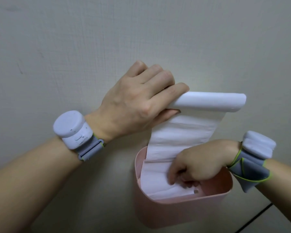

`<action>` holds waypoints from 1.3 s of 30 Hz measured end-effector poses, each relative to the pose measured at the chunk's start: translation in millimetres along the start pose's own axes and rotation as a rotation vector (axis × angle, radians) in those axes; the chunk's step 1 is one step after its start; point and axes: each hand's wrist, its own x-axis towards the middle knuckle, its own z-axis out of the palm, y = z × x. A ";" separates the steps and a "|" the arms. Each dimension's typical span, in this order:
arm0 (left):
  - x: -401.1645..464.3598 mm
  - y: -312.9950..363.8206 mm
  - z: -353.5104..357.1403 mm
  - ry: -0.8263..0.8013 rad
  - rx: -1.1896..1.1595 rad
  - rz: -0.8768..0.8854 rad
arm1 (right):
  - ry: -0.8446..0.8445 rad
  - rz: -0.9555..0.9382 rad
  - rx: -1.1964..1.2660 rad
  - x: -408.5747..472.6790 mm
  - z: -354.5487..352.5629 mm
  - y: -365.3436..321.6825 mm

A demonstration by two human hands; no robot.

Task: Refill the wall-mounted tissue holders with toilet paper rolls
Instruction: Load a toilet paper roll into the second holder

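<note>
Toilet paper [183, 140] gripped by raised left hand [138, 101], right hand [196, 163] inside holder [166, 209]

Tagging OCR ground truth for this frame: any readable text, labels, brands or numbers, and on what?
None readable.
Left wrist device: small raised marks on its side, no legible characters.
Right wrist device: blank white casing, no text.
Pink holder: plain, no label or brand visible.
Toilet paper roll and its unrolled sheet: plain white, no print.
Wall: only scuffs, no signs.
</note>
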 end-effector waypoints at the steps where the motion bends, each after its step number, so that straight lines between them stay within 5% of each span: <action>1: -0.5 0.0 -0.1 -0.006 -0.007 0.006 | -0.018 0.016 -0.006 0.4 2.3 0.1; 15: -2.2 -1.3 1.4 -0.023 -0.030 0.036 | -0.013 0.087 -0.210 -2.4 14.4 3.1; 39: -5.0 -0.3 0.5 -0.019 -0.036 0.063 | -0.030 -0.075 -0.155 2.1 16.4 -19.3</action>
